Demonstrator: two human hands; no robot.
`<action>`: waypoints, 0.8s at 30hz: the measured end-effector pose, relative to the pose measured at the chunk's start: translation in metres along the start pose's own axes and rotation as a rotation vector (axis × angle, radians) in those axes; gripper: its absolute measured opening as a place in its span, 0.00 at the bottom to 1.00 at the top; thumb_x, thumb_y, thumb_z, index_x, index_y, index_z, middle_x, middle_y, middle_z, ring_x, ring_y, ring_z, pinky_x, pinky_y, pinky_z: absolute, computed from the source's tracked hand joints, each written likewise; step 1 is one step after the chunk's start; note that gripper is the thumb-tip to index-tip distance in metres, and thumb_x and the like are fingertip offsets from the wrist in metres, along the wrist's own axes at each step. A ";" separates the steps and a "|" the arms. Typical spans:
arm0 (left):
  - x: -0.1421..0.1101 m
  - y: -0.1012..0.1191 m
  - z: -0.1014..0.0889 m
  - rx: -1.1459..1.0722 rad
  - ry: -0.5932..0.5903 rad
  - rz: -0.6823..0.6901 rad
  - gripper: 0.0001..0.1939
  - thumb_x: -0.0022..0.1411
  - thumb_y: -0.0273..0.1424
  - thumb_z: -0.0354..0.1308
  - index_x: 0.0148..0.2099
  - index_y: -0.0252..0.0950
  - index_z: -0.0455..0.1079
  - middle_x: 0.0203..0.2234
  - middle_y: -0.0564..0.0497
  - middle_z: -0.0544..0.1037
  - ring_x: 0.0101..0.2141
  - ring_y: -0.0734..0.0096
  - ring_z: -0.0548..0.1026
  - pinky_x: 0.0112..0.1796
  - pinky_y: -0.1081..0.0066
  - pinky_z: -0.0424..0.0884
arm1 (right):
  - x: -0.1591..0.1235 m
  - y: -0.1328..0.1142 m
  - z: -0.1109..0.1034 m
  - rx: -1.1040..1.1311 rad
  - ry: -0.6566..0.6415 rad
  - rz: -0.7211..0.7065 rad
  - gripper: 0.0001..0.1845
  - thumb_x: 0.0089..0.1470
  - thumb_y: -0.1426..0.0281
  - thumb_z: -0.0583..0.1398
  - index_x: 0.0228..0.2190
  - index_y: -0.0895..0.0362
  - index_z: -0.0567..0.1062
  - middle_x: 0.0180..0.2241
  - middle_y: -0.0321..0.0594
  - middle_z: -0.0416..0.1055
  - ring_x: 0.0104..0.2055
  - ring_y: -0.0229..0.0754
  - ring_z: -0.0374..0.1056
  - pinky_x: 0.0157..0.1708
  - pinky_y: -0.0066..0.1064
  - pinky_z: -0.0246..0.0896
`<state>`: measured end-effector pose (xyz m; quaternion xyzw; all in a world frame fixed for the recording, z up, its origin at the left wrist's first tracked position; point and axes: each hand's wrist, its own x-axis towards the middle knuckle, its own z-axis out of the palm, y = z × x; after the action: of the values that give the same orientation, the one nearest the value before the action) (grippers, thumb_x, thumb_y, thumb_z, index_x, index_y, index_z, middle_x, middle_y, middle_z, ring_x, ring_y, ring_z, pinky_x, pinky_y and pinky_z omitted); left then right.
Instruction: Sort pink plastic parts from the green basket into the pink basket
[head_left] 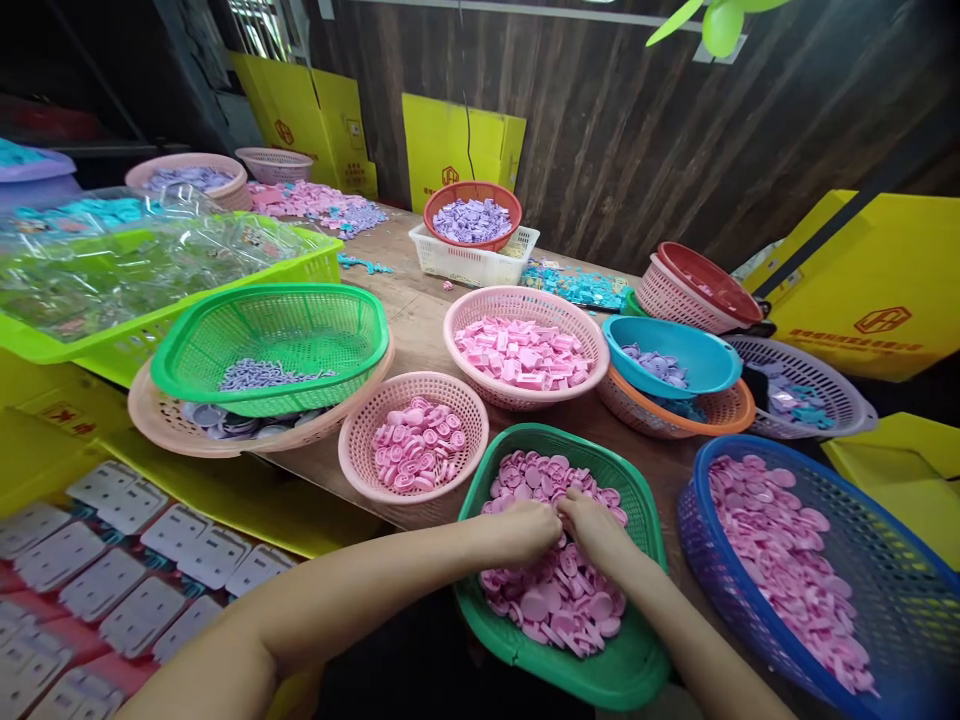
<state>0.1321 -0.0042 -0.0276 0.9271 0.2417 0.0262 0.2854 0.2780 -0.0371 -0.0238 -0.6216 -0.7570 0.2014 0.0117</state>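
Observation:
Both my hands reach into a green basket [637, 660] full of round pink plastic pieces [559, 600] at the table's near edge. My left hand [521, 532] is curled closed on the pile, fingers tucked among the pieces. My right hand [596, 528] lies next to it, fingers bent and pressed together at the pile's top. The two hands meet near the middle of the basket. What each hand pinches is hidden under the fingers.
A small pink basket [352, 450] of pink parts sits left, a larger pink one [592, 340] behind, a blue basket [900, 560] of pink discs right. A green basket [187, 360] with purple parts, a blue bowl [712, 350] and yellow boxes [877, 290] surround them.

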 end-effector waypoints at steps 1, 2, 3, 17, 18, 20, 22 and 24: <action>-0.001 -0.001 -0.001 0.001 0.005 -0.004 0.09 0.41 0.14 0.52 0.20 0.33 0.66 0.19 0.46 0.69 0.25 0.60 0.70 0.28 0.64 0.65 | 0.001 0.002 0.001 0.007 -0.005 -0.003 0.11 0.51 0.76 0.50 0.28 0.58 0.71 0.33 0.42 0.68 0.35 0.41 0.66 0.32 0.27 0.52; -0.003 -0.003 -0.003 0.000 0.010 -0.005 0.09 0.42 0.15 0.52 0.22 0.33 0.67 0.21 0.45 0.70 0.25 0.61 0.70 0.29 0.64 0.65 | 0.002 0.004 0.001 0.014 -0.012 -0.007 0.11 0.51 0.76 0.49 0.27 0.58 0.71 0.32 0.42 0.69 0.35 0.41 0.66 0.33 0.27 0.52; -0.004 -0.004 -0.004 -0.005 0.014 -0.003 0.10 0.42 0.16 0.52 0.24 0.34 0.68 0.22 0.45 0.71 0.26 0.61 0.70 0.29 0.65 0.65 | 0.001 0.007 0.000 0.023 -0.021 -0.012 0.12 0.51 0.77 0.49 0.27 0.58 0.72 0.32 0.42 0.69 0.35 0.41 0.66 0.33 0.27 0.52; 0.001 0.009 0.004 -0.078 -0.016 0.100 0.14 0.38 0.14 0.54 0.12 0.35 0.57 0.13 0.48 0.66 0.21 0.63 0.67 0.24 0.66 0.62 | -0.009 0.002 0.011 -0.050 -0.075 0.036 0.18 0.48 0.80 0.50 0.41 0.56 0.68 0.38 0.47 0.67 0.34 0.44 0.68 0.30 0.28 0.53; 0.001 0.010 0.005 -0.095 -0.007 0.089 0.15 0.37 0.13 0.54 0.11 0.35 0.57 0.12 0.48 0.66 0.22 0.63 0.67 0.25 0.65 0.62 | -0.008 0.001 0.012 -0.055 -0.072 0.036 0.19 0.48 0.81 0.49 0.41 0.56 0.68 0.38 0.47 0.67 0.34 0.44 0.68 0.30 0.29 0.54; 0.002 0.010 0.008 -0.137 0.008 0.060 0.16 0.34 0.12 0.55 0.10 0.35 0.55 0.10 0.50 0.63 0.21 0.64 0.67 0.25 0.66 0.63 | -0.006 0.000 0.011 -0.053 -0.062 0.025 0.18 0.49 0.81 0.49 0.41 0.57 0.68 0.37 0.47 0.67 0.35 0.44 0.68 0.32 0.30 0.55; 0.004 0.008 0.011 -0.191 0.021 0.025 0.19 0.30 0.11 0.56 0.08 0.35 0.51 0.07 0.53 0.57 0.18 0.67 0.64 0.24 0.66 0.63 | -0.008 0.001 0.006 -0.040 -0.044 0.005 0.16 0.49 0.80 0.51 0.39 0.57 0.69 0.37 0.45 0.67 0.37 0.44 0.67 0.34 0.30 0.56; 0.005 0.003 0.010 -0.273 0.053 -0.016 0.21 0.28 0.12 0.59 0.06 0.35 0.49 0.04 0.56 0.52 0.15 0.72 0.60 0.23 0.67 0.62 | -0.014 0.003 -0.002 -0.023 -0.002 -0.013 0.16 0.48 0.78 0.52 0.39 0.56 0.69 0.39 0.44 0.66 0.40 0.43 0.65 0.38 0.29 0.56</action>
<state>0.1395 -0.0096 -0.0351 0.8767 0.2507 0.0808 0.4026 0.2846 -0.0495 -0.0199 -0.6164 -0.7633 0.1931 0.0051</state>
